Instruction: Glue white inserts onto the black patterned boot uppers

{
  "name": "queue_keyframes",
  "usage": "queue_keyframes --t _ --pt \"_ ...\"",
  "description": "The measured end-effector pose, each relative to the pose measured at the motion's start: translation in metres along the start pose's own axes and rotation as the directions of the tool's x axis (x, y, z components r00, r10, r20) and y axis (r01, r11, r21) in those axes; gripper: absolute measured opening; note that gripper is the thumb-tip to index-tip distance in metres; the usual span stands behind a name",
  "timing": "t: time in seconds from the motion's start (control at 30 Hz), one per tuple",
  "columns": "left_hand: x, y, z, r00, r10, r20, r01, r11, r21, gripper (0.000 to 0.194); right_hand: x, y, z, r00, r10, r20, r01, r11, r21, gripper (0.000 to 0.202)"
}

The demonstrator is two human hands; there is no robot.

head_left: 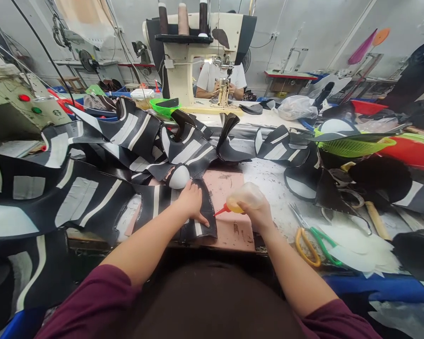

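My right hand [257, 212] is wrapped round a clear squeeze bottle [249, 194] with yellowish liquid in it. The bottle is tilted, and its red nozzle [222, 210] points left at the edge of a black boot upper piece [208, 207]. My left hand [192, 202] lies on that piece, thumb spread away from the fingers, pressing it to the pink board [238, 230]. White strips run across the black material. Just beyond my left fingertips is a rounded white part [180, 177] on a dark piece.
Black pieces with white patches [77, 197] pile up on the left and behind. On the right lie scissors [316, 242], a wooden handle [377, 220] and a green basket [353, 146]. A sewing machine [178, 70] stands ahead, with a person [207, 77] behind it.
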State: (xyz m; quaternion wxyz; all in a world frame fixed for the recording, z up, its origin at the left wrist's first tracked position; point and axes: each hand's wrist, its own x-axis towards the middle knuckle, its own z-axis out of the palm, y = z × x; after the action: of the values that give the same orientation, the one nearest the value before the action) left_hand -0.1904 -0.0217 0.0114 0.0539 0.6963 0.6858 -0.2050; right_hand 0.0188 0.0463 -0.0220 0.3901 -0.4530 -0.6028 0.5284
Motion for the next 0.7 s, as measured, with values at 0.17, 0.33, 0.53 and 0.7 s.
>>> queue_keyframes --t 0.17,0.33,0.53,0.7 --pt "0.001 0.001 0.0 1.0 -0.003 -0.026 0.003 1.0 -0.014 0.123 -0.014 0.003 -0.004 0.998 0.05 -0.03 -0.05 0.999 -0.006 0.067" --pt "0.0 0.002 -0.003 1.0 0.004 0.014 -0.005 0.999 0.035 0.13 -0.027 0.004 -0.011 0.999 0.038 -0.006 -0.038 0.999 -0.026 0.059" --pt "0.0 0.002 -0.002 1.0 0.005 -0.002 -0.005 0.999 0.043 0.128 -0.025 0.008 -0.018 0.999 -0.009 0.051 0.01 1.0 -0.015 0.06" --pt "0.0 0.002 -0.001 1.0 0.008 -0.001 -0.008 0.998 0.063 0.127 -0.016 0.008 -0.005 0.988 -0.151 -0.031 0.149 0.986 -0.076 0.062"
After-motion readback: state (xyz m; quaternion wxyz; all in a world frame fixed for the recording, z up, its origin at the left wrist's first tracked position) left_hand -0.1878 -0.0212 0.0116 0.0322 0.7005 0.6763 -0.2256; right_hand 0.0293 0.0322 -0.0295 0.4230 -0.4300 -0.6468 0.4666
